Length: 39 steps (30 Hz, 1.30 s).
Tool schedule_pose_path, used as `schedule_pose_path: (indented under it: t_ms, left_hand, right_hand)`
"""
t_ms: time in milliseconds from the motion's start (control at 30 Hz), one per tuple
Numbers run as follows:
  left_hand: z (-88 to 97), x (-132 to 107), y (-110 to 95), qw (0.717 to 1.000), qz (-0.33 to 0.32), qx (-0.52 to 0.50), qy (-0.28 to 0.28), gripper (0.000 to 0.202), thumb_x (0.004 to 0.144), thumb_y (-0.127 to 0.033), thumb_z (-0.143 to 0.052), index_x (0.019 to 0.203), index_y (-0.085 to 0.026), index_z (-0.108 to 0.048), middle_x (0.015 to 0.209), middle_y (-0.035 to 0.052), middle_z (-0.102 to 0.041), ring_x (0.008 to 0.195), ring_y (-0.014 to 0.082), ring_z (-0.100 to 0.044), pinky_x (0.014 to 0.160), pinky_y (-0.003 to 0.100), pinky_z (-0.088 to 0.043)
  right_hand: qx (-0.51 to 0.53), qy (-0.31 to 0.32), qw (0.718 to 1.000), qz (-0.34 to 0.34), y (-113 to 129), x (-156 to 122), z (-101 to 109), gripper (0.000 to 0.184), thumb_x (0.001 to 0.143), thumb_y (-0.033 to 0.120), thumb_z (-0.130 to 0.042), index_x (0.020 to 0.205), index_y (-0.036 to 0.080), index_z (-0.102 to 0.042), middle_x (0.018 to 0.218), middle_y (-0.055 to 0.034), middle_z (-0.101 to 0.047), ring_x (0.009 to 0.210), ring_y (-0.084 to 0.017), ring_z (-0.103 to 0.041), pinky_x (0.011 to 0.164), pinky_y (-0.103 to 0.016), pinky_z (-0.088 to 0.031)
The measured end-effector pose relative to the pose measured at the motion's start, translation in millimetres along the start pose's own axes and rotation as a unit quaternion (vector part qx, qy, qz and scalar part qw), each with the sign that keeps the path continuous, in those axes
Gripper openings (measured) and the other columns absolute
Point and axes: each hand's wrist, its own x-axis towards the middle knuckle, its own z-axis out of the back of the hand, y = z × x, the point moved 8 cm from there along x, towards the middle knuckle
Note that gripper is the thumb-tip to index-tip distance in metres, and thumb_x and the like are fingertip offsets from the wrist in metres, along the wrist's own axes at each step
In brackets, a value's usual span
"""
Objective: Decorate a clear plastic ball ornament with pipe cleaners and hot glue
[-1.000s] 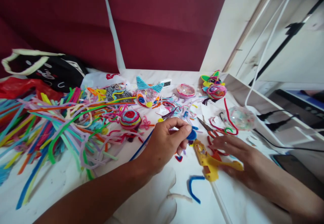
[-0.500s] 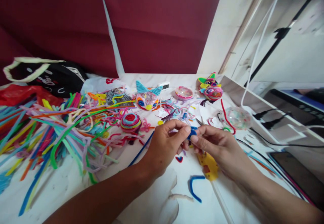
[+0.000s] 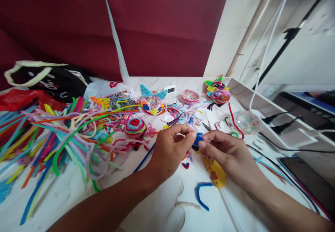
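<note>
Between my two hands is a small coil of blue pipe cleaner. My left hand pinches its left side with thumb and forefinger. My right hand holds its right edge the same way, thumb in front. Under my right hand lies a yellow glue gun, partly hidden, with a clear glue stick trailing toward me. Below the coil a small red and blue heart rests on the table. Nearer to me is a bent piece of blue pipe cleaner.
A big heap of loose pipe cleaners spreads over the left. Behind my hands stand a decorated cat-eared piece, a coiled striped ball and a clear bowl. To the right are a clear dome, black cables and a phone.
The blue coil has turned slightly between my fingertips, and its rounded shape shows more. Both hands stay in nearly the same place; the objects on the table look unmoved.
</note>
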Motion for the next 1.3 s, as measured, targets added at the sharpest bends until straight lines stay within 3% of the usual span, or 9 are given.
schedule_pose_path:
  t_ms: [433,567,933,1300]
  left_hand:
    - [-0.4,1,1,0.998,-0.045,0.038,0.003,0.011,0.079,-0.025,-0.061,0.074,-0.017,-0.063,0.053,-0.0034,-0.057,0.047,0.0083,-0.051,0.045,0.016,-0.039]
    - [0.2,1,-1,0.996,-0.057,0.063,0.005,0.011,0.080,-0.025,-0.060,0.074,-0.017,-0.063,0.054,-0.0032,-0.056,0.048,0.0079,-0.049,0.047,0.017,-0.040]
    - [1.9,0,-7,0.981,-0.103,0.161,0.015,0.014,0.083,-0.027,-0.058,0.075,-0.017,-0.064,0.054,-0.0027,-0.054,0.049,0.0097,-0.048,0.049,0.019,-0.038]
    - [-1.2,-4,-23,0.948,-0.182,0.260,0.005,0.013,0.082,-0.018,-0.059,0.070,-0.016,-0.065,0.061,-0.0040,-0.057,0.052,0.0064,-0.049,0.055,0.019,-0.037]
  right_hand:
    - [-0.082,-0.097,0.987,0.101,14,-9,9,0.016,0.079,0.033,-0.071,0.078,0.018,-0.067,0.064,0.0004,-0.064,0.055,-0.010,-0.054,0.046,-0.019,-0.042]
    - [-0.114,-0.105,0.979,0.132,19,-11,9,0.011,0.082,0.030,-0.068,0.080,0.019,-0.068,0.066,0.0006,-0.065,0.056,-0.010,-0.056,0.046,-0.018,-0.042]
    - [-0.140,-0.080,0.978,0.129,20,-8,8,0.016,0.085,0.033,-0.065,0.077,0.018,-0.066,0.064,0.0007,-0.063,0.054,-0.010,-0.056,0.045,-0.019,-0.042]
    - [-0.232,-0.137,0.940,0.211,32,-18,9,0.006,0.083,0.024,-0.067,0.078,0.020,-0.068,0.069,0.0012,-0.069,0.052,-0.008,-0.059,0.047,-0.017,-0.047]
